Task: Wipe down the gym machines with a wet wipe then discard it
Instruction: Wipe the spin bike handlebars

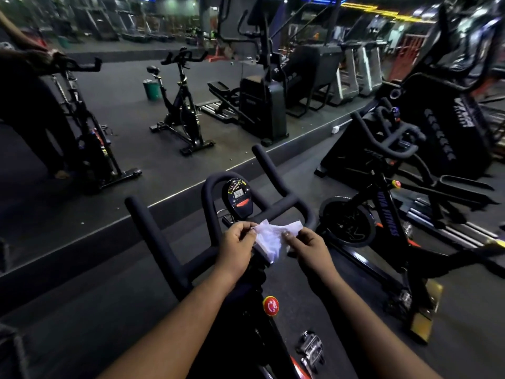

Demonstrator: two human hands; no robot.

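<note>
- The crumpled white wet wipe is pinched at its edges by the left hand and right hand, fingers curled, above the black padded handlebar.
- Fingertips are partly hidden behind the wipe.
- The small digital console is seen just beyond; its digits are hard to read.
- Both forearms are cut off below.

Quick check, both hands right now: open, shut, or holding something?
Left hand: pinches the left edge of the wet wipe.
Right hand: pinches the wipe's right edge, above the bike's handlebar.
</note>
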